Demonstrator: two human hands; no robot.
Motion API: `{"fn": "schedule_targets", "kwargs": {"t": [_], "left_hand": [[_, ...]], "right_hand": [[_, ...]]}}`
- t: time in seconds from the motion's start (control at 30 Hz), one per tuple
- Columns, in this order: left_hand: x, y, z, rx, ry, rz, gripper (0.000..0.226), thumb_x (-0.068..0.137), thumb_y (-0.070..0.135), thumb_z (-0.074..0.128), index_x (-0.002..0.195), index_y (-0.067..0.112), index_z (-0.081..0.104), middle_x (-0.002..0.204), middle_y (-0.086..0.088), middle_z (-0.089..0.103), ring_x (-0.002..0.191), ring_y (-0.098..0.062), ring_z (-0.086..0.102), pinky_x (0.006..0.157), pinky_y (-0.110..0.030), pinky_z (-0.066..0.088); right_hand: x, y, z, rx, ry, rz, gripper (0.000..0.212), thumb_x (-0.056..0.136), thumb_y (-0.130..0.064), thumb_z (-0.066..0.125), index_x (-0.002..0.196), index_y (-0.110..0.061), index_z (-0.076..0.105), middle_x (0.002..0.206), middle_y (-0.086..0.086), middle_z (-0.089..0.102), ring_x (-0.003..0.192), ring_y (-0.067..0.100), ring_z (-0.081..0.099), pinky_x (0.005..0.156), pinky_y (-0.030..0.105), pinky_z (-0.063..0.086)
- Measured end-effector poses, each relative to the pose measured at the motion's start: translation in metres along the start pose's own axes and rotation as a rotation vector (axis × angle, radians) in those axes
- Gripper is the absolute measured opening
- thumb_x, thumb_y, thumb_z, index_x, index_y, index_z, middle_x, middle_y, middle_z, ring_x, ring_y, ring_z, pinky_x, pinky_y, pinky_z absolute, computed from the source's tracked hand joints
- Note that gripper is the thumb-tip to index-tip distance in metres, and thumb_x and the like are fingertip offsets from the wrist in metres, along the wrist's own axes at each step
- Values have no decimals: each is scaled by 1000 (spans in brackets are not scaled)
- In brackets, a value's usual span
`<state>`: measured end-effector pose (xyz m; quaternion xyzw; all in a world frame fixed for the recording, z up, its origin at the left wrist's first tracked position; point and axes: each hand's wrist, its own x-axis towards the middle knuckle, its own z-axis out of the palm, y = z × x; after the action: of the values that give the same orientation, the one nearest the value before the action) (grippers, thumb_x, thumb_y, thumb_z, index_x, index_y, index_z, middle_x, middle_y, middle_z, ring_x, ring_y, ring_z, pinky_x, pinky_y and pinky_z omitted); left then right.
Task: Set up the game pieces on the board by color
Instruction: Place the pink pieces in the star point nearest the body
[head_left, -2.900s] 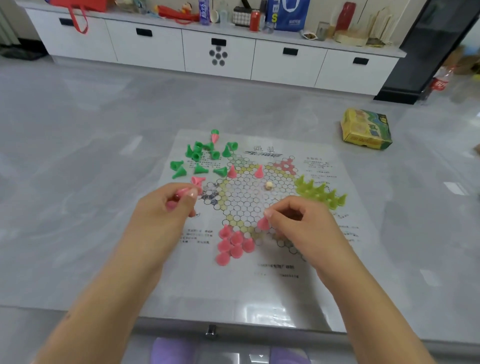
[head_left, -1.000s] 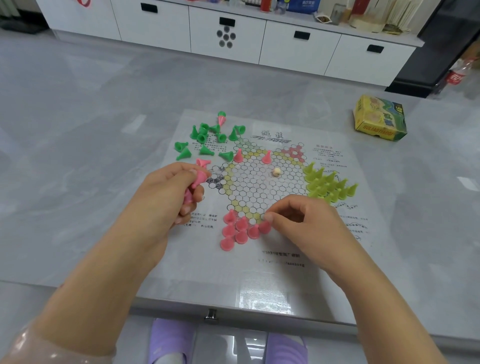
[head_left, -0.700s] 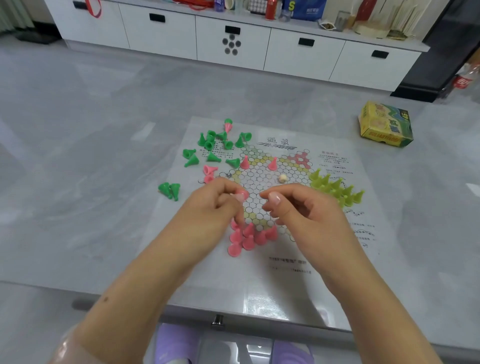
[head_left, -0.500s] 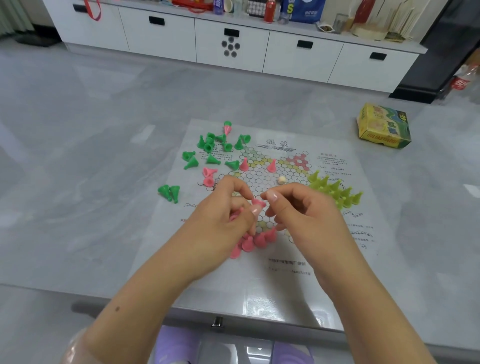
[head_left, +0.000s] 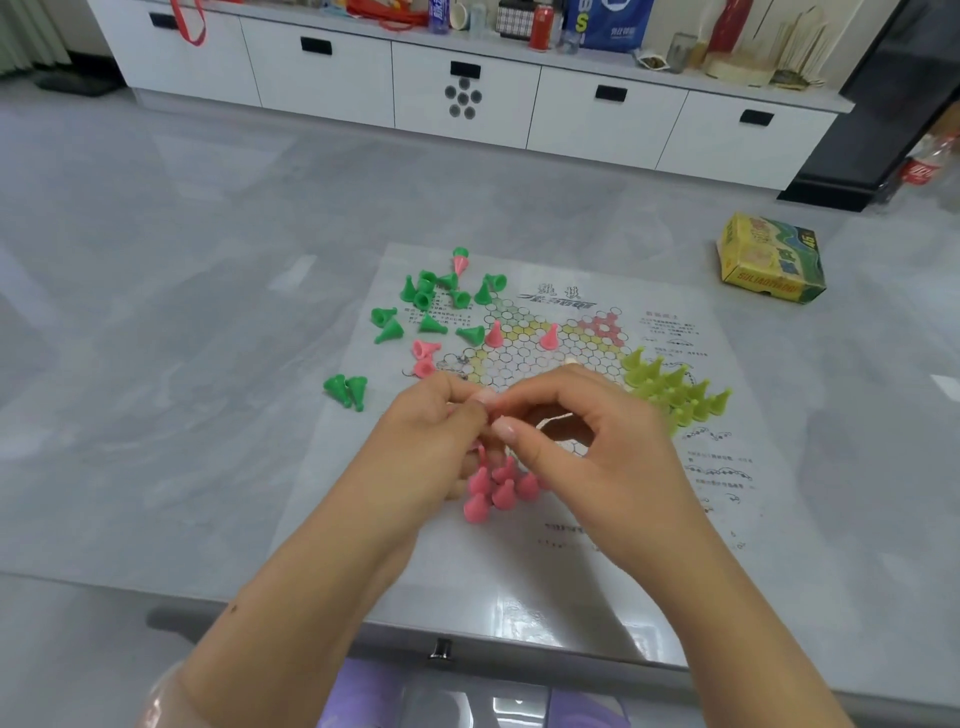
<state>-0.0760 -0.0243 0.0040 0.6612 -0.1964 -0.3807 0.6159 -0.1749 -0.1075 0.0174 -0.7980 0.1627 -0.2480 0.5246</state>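
Both hands meet over the paper board (head_left: 597, 571). Left hand (head_left: 421, 457) and right hand (head_left: 582, 452) fingers curled, seemingly pinching a pink piece between them, unclear. Pink cluster (head_left: 498, 488) stands just below.

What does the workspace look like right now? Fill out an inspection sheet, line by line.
Surface: glossy grey table with a printed paper game board on it.
Job's things: pink pieces clustered upright at the board's near point; two more pink pieces upright further up the board; yellow-green pieces grouped upright on the right; green pieces scattered, many tipped; two green pieces lying off the board's left edge.
Clutter: yellow game box on the far right of the table.
Grippers: left hand and right hand meet fingertip to fingertip above the pink cluster; what they pinch is hidden.
Cables: nothing seen.
Surroundings: white cabinet carrying cans and bags.
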Motion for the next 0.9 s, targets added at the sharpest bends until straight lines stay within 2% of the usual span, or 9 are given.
{"fn": "schedule_targets", "kwargs": {"t": [0.13, 0.3, 0.6, 0.73, 0.8, 0.9], "left_hand": [[-3, 2, 2, -108, -62, -54, 24, 95, 12, 41, 72, 11, 48, 46, 0, 49, 28, -3, 26, 30, -10, 23], [-3, 5, 1, -144, -56, -79, 26, 93, 7, 40, 68, 9, 49, 42, 0, 48, 28, -4, 24, 30, -10, 18], [-5, 7, 1, -138, -65, -73, 22, 94, 10, 39, 74, 9, 48, 44, 0, 48, 30, -5, 24, 31, -12, 19], [-2, 7, -1, -108, 1, -82, 13, 94, 15, 44, 85, 14, 54, 51, 2, 53, 34, -5, 28, 31, -12, 26], [1, 7, -4, -95, 94, -69, 11, 92, 15, 46, 88, 16, 56, 55, 4, 54, 38, -6, 30, 32, -11, 27], [5, 8, -10, -125, 184, -62, 13, 91, 12, 46, 84, 14, 56, 63, 2, 54, 43, -8, 30, 33, -13, 25]], "right_hand": [[1, 6, -2, 39, 47, 47, 12, 80, -3, 66, 75, -14, 68, 69, 4, 66, 49, 16, 63, 46, 26, 53], [2, 8, -3, -52, 2, -22, 14, 77, -7, 70, 78, -21, 72, 77, -3, 65, 58, 14, 65, 55, 22, 54], [2, 7, 0, -43, 53, -1, 15, 79, -6, 68, 75, -20, 70, 74, -1, 66, 55, 11, 65, 48, 23, 52], [4, 1, -2, 115, 181, 136, 11, 80, -8, 66, 72, -14, 68, 72, 6, 69, 48, 0, 57, 43, 13, 46], [6, 7, -7, 116, 245, 217, 14, 82, -12, 65, 70, -19, 68, 75, 0, 72, 55, -5, 55, 49, 9, 45], [8, 19, -11, 63, 221, 388, 16, 84, -14, 64, 69, -18, 69, 73, -12, 72, 61, -10, 57, 51, 3, 40]]}}
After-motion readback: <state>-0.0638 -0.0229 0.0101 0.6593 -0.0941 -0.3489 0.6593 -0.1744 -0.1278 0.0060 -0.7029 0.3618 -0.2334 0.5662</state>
